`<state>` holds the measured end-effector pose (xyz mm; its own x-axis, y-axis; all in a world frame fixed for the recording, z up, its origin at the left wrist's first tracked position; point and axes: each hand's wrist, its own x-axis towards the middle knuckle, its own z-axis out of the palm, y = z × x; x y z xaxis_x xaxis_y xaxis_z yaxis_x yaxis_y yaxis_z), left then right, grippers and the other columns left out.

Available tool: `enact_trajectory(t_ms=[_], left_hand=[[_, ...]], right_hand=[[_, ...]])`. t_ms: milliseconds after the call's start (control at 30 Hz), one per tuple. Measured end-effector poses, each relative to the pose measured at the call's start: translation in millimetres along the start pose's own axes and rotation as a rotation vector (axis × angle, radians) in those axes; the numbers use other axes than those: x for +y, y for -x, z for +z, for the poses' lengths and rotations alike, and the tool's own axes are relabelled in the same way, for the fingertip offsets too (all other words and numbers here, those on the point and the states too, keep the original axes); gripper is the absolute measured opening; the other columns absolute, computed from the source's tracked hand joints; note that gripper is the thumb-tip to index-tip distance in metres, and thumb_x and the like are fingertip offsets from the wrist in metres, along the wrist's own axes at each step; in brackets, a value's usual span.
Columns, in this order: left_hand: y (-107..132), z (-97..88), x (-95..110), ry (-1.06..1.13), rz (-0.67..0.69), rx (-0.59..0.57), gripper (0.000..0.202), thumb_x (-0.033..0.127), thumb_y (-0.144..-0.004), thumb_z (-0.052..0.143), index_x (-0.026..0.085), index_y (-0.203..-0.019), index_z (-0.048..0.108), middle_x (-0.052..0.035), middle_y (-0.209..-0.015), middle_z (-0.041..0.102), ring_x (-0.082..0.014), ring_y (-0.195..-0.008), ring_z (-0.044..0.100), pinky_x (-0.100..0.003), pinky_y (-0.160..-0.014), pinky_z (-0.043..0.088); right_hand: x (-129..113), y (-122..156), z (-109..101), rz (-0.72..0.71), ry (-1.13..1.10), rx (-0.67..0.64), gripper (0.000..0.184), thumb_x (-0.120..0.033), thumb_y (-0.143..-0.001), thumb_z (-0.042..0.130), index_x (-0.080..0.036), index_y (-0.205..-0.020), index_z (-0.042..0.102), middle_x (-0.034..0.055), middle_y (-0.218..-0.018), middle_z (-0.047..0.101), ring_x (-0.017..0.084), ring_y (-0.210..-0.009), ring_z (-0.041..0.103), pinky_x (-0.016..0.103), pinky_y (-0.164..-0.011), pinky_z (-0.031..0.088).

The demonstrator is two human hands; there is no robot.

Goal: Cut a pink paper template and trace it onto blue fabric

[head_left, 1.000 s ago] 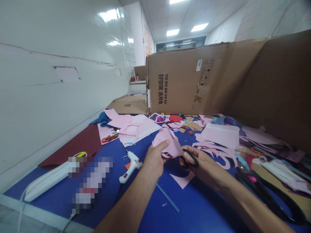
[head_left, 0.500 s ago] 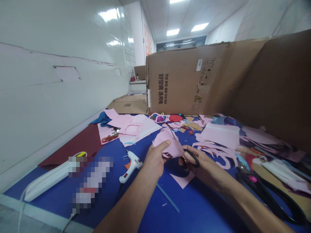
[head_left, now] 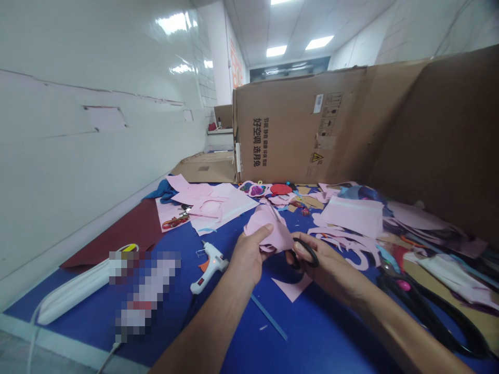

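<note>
Both bare forearms come in from below and converge at the pink felt piece (head_left: 268,228). The left hand (head_left: 247,257) pinches its near edge, thumb on top. The right hand (head_left: 327,265), just right of it, curls around the scissors (head_left: 307,253), thumb through a loop.

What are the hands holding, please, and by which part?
Left hand: pink sheet, by its near edge. Right hand: scissors, by the black handle loops.

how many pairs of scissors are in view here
2: small scissors in the right hand, at the pink paper the left hand holds; big black scissors lying on the table at right. Others may hide under scraps.
</note>
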<state>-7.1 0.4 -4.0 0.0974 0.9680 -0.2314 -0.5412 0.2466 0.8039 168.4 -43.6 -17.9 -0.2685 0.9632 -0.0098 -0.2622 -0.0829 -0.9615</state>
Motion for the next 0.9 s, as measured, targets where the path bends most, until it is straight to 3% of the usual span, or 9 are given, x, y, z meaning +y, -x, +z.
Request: enact_trajectory(t_ms=[900], left_hand=[[-0.5, 0.4, 0.9, 0.012, -0.009, 0.028, 0.051, 0.025, -0.069, 0.096, 0.014, -0.116, 0.078, -0.0120, -0.103, 0.083, -0.0239, -0.081, 0.076, -0.034, -0.067, 0.063]], right_hand=[[2.6, -2.2, -0.6, -0.002, 0.018, 0.017, 0.062, -0.071, -0.074, 0.098, -0.020, -0.099, 0.073, 0.0011, -0.079, 0.065, 0.015, -0.070, 0.046, 0.032, -0.066, 0.030]])
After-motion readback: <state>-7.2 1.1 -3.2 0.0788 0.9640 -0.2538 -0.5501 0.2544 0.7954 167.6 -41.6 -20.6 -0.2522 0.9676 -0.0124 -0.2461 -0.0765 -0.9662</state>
